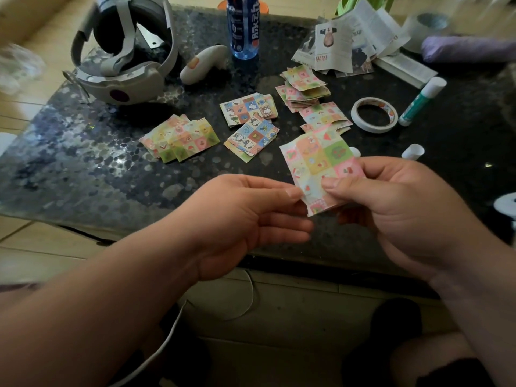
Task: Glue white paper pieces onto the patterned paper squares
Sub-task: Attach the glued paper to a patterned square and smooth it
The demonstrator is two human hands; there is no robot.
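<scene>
Both hands [321, 210] pinching patterned paper square [321, 160], above table [83, 152]

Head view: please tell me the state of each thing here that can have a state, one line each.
patterned square: held above the table, unfolded, pattern up.
right hand: pinches the square's lower part.
left hand: pinches the square's left edge.
glue stick: lying on the table, not held.
tape roll: lying flat.
bottle: standing upright.
</scene>
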